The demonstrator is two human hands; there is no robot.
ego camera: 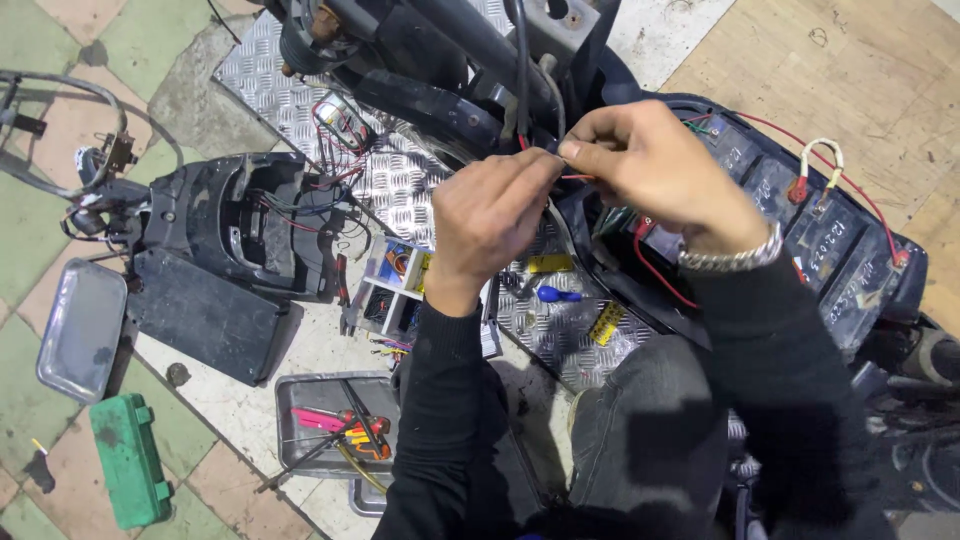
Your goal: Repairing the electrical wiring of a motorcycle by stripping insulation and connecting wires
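- Above the scooter's footboard (400, 180), both hands meet at a thin red wire (578, 178).
- Left hand (490, 215) is closed, pinching the wire.
- Right hand (650, 165) pinches it too, fingertips (568, 150) together.
- Batteries (800, 220) sit beside.

Tool tray (300, 400) left of the knee, green case (128, 460) further left, batteries (810, 235) right

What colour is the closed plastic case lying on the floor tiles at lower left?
Green case, seen in the head view.
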